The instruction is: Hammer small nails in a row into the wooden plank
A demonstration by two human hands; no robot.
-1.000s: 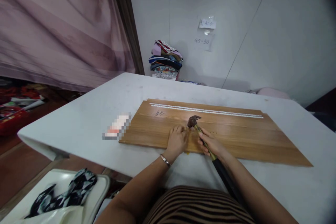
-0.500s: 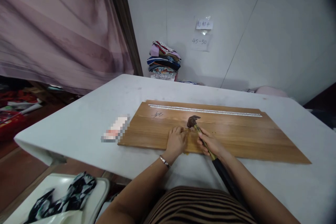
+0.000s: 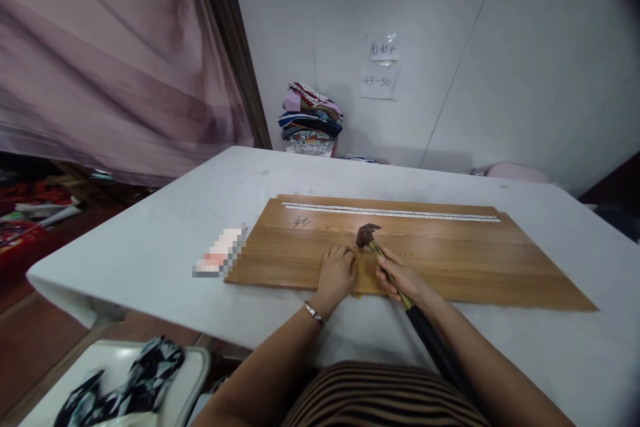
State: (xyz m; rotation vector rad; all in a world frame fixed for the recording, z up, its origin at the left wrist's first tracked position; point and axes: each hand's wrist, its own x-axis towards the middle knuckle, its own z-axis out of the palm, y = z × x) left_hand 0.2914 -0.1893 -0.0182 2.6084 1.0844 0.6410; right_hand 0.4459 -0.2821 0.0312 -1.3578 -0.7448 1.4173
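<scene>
A brown wooden board (image 3: 465, 273) lies flat on the white table. My right hand (image 3: 403, 277) is wrapped round the handle of a claw hammer (image 3: 367, 235), near its head. The hammer's long handle has a black lower part that runs back under my right forearm. My left hand (image 3: 338, 272) rests on the board just left of the hammer head, fingers bent and drawn together. Whatever its fingertips pinch is hidden or too small to make out. A small pile of nails (image 3: 300, 221) lies on the board's far left. Several small dark spots mark the board right of the hammer.
Two white marked strips (image 3: 395, 215) run along the board's far edge. A blurred-out flat object (image 3: 220, 252) lies left of the board on the table (image 3: 165, 233). Folded cloths (image 3: 311, 121) are stacked by the wall; a white chair (image 3: 193, 367) with patterned cloth stands at lower left.
The view has shifted slightly. The hammer head stays close to my left fingers, and both hands keep nearly the same place and hold.
</scene>
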